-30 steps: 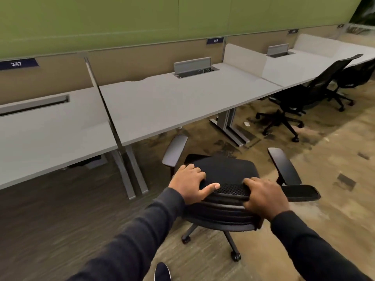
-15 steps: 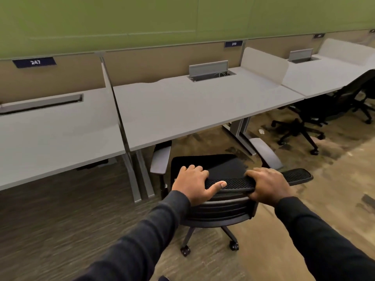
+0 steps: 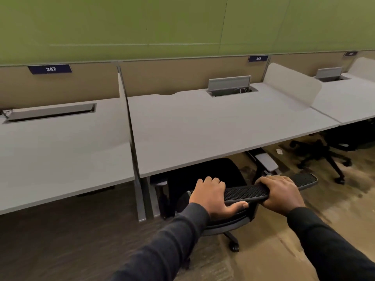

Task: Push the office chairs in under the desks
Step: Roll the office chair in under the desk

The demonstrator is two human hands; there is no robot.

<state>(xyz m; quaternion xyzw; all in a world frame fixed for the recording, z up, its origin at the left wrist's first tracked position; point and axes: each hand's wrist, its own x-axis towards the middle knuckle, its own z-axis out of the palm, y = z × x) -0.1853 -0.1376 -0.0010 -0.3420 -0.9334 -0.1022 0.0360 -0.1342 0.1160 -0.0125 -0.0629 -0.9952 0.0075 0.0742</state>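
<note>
A black office chair stands at the front edge of the middle grey desk, its seat partly beneath the desktop. My left hand and my right hand both grip the mesh top edge of its backrest, left hand at the left end, right hand toward the right. A grey armrest shows under the desk edge on the right. The chair's left armrest is mostly hidden in shadow. One castor shows below.
A second black chair stands at the desk to the right, partly under it. Desk legs stand just left of my chair. Another grey desk lies to the left. Carpet floor stretches behind me.
The chair has rolled forward with both hands on its backrest; its seat and armrests have gone from open floor to partly under the middle desk, and I have moved closer.
</note>
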